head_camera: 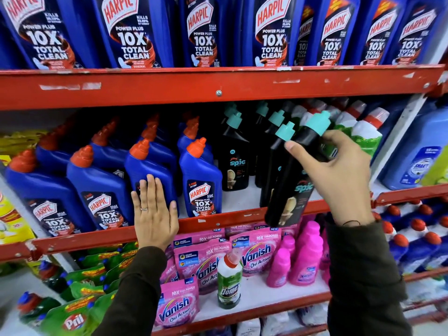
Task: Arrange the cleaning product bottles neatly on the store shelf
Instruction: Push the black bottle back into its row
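Observation:
My right hand (339, 175) grips a black Spic bottle (291, 190) with a teal cap by its neck, tilted, its base hanging past the red front edge of the middle shelf (218, 223). My left hand (154, 212) lies flat, fingers together, against the front of a blue Harpic bottle (148, 166) in the row of red-capped Harpic bottles (201, 180). More black Spic bottles (234, 154) stand behind and left of the held one. White and green bottles with red caps (363, 134) stand to the right.
Large Harpic bottles (131, 32) fill the top shelf. Below are pink Vanish pouches (177, 304), pink bottles (306, 255), a lone Domex bottle (229, 280) and green Pril pouches (72, 318). Light blue jugs (421, 154) stand in the right bay.

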Tool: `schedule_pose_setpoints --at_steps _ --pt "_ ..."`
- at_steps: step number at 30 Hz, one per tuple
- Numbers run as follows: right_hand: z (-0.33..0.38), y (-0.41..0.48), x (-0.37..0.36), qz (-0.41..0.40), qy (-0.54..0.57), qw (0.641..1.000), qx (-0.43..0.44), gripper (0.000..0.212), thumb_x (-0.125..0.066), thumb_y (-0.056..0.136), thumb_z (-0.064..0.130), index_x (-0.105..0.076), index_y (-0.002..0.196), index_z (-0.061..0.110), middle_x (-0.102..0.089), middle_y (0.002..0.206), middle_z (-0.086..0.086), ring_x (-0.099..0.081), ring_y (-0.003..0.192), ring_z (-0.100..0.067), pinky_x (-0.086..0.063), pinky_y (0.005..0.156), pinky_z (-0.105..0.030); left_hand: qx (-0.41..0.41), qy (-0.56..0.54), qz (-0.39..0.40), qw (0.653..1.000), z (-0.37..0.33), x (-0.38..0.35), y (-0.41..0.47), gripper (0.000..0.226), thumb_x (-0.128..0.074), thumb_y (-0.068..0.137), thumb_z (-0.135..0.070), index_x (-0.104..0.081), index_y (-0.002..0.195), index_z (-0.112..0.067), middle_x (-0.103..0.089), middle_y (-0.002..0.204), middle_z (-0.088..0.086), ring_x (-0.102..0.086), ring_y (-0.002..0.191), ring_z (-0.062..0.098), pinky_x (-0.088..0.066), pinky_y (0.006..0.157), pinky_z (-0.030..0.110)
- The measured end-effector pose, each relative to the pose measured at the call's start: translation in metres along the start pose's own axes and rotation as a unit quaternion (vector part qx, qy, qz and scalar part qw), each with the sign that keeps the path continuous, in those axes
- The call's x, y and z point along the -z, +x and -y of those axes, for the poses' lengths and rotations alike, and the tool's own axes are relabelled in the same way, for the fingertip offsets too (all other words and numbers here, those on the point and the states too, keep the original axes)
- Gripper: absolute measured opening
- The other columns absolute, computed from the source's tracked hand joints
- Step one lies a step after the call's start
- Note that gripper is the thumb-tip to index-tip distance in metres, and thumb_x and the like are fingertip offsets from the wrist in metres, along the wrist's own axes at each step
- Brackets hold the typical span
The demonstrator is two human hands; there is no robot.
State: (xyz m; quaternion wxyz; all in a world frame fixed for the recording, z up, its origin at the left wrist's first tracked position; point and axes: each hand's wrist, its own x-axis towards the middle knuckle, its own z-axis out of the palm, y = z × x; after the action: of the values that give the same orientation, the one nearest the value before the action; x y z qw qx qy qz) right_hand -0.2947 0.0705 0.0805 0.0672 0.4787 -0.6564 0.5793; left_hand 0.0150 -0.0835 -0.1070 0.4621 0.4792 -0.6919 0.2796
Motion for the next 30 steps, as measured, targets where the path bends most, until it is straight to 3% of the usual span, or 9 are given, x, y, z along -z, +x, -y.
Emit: schedule_pose_setpoints --at_steps 3,6,10,18,24,30 --pt "0.017 -0.011 -0.017 0.009 0.029 1.0 0.004 0.058 -0.075 0.074 0.073 -0.069 0.102 0.022 -0.076 0.096 0.008 -0.071 0.09 -0.016 -0.056 0.085 -0.042 0.0 0.001 0.002 1.0 -0.001 0.001 0.001 0.078 -0.034 0.102 -0.03 0.008 0.164 -0.009 0.016 0.172 0.004 0.013 0.159 0.02 0.01 0.129 0.042" --pt "0.032 -0.022 -0.036 0.0 0.063 0.997 0.037 0.047 -0.081 0.079 0.061 -0.066 0.103 0.023 -0.074 0.099 0.005 -0.068 0.09 -0.014 -0.054 0.083 -0.037 -0.001 0.002 0.005 1.0 -0.001 0.001 0.001 0.078 -0.034 0.102 -0.03 0.008 0.164 -0.009 0.016 0.172 0.004 0.013 0.159 0.02 0.009 0.129 0.042" --pt "0.037 -0.033 -0.062 -0.016 0.078 0.994 0.075 0.056 -0.085 0.079 0.054 -0.065 0.112 0.013 -0.07 0.108 -0.003 -0.067 0.101 -0.019 -0.055 0.088 -0.033 0.0 0.004 0.009 1.0 0.0 0.001 0.001 0.078 -0.033 0.102 -0.031 0.009 0.164 -0.009 0.016 0.172 0.005 0.013 0.159 0.02 0.009 0.13 0.042" --pt "0.021 -0.041 -0.094 0.009 0.012 0.998 0.068 0.059 -0.085 0.072 0.061 -0.063 0.104 0.017 -0.065 0.101 0.001 -0.063 0.098 -0.025 -0.055 0.081 -0.046 -0.007 0.007 0.001 1.0 -0.001 0.002 0.0 0.079 -0.035 0.101 -0.03 0.008 0.164 -0.009 0.015 0.172 0.005 0.012 0.16 0.02 0.009 0.13 0.042" --pt "0.026 -0.038 -0.106 -0.006 -0.067 0.997 0.046 0.069 -0.082 0.066 0.071 -0.066 0.112 0.021 -0.073 0.107 0.004 -0.064 0.104 -0.025 -0.047 0.071 -0.035 -0.009 0.005 -0.002 1.0 -0.001 0.003 0.002 0.079 -0.036 0.101 -0.029 0.007 0.164 -0.008 0.015 0.172 0.005 0.012 0.16 0.02 0.009 0.13 0.042" --pt "0.03 -0.028 -0.109 0.056 -0.071 0.995 0.038 0.072 -0.083 0.072 0.064 -0.065 0.127 0.021 -0.074 0.119 0.005 -0.056 0.119 -0.027 -0.051 0.079 -0.04 -0.009 0.008 -0.004 1.0 -0.001 0.003 0.002 0.079 -0.036 0.101 -0.028 0.006 0.164 -0.008 0.014 0.172 0.005 0.011 0.16 0.021 0.008 0.13 0.042"
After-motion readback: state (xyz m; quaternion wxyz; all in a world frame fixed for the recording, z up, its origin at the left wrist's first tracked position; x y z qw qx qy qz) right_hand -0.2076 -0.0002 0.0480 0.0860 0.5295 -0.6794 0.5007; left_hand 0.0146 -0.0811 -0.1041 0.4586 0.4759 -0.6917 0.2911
